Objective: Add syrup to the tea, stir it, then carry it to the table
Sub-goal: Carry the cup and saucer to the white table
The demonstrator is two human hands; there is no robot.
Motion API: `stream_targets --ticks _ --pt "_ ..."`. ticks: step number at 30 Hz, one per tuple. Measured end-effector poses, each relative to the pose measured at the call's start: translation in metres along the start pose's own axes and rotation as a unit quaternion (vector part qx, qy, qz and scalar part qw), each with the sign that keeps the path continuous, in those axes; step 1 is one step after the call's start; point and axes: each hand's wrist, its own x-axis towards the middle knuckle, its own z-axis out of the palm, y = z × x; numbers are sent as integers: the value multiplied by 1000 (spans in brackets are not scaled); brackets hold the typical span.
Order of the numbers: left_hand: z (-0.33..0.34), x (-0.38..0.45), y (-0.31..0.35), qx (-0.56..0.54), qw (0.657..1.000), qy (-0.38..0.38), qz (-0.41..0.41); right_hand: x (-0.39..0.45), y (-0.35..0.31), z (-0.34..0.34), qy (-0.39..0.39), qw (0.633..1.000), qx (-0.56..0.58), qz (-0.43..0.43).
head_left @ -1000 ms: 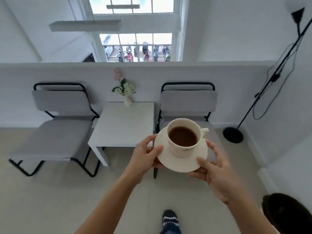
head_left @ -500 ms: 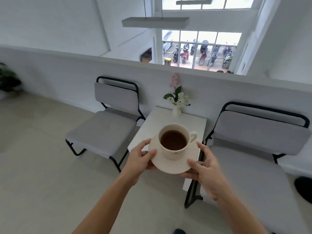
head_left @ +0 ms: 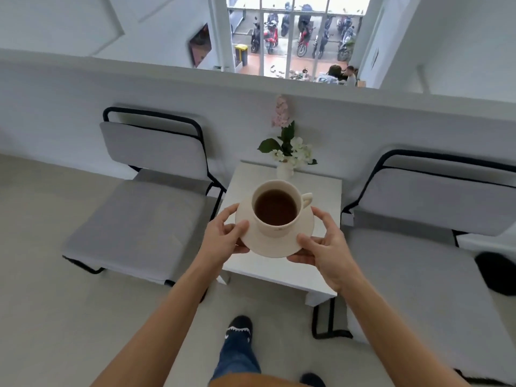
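Note:
A cream cup [head_left: 276, 227] full of dark tea stands on a cream saucer [head_left: 279, 247], handle pointing right. My left hand [head_left: 223, 241] grips the saucer's left rim, thumb on top. My right hand [head_left: 326, 247] grips the right rim the same way. Cup and saucer hang in the air over the small white table [head_left: 279, 272], which lies straight ahead and below them. No spoon or syrup is in view.
A white vase of flowers [head_left: 286, 155] stands at the table's far edge against a low white wall. Grey folding chairs flank the table, one left [head_left: 145, 213], one right [head_left: 413, 247]. A dark object [head_left: 497, 272] lies far right. My socked foot [head_left: 240, 328] is stepping forward.
I have walked closer; the table has grown and now sits right under the saucer. The view has tilted down. Both hands keep the same hold on the saucer.

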Motion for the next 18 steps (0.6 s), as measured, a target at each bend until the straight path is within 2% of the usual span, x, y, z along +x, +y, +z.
stream_targets --ticks 8,18 --pt "-14 134 -29 23 996 -73 -37 107 44 15 92 996 17 14" --pt "2 258 -156 116 985 -100 -79 223 172 -15 134 988 43 69"
